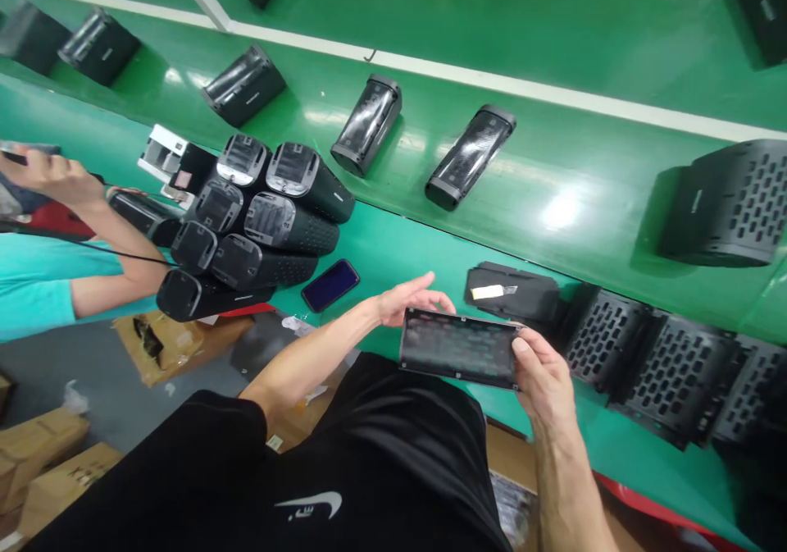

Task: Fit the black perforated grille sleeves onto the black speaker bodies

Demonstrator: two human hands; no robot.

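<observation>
A black rectangular speaker grille (458, 347), with small fixing points along its edges and slots showing dimly through its dark face, is held over my lap at the bench edge. My right hand (544, 367) grips its right end, thumb on top and fingers underneath. At the upper left corner is my left hand (411, 299), its thumb and fingers stretched apart; some fingertips pass behind the grille's edge, and contact cannot be made out. Just beyond lies a stack of thin black sheets (522, 289) with a small yellow-and-white knife-like tool (492, 292) on it.
Slotted grilles (680, 363) lie at right. Speaker housings (264, 220) are piled at left beside a phone (330, 285). More speakers (470, 158) stand on the green conveyor (559, 207). A co-worker's arm (123, 240) reaches in from the left. Cardboard boxes (43, 445) sit on the floor.
</observation>
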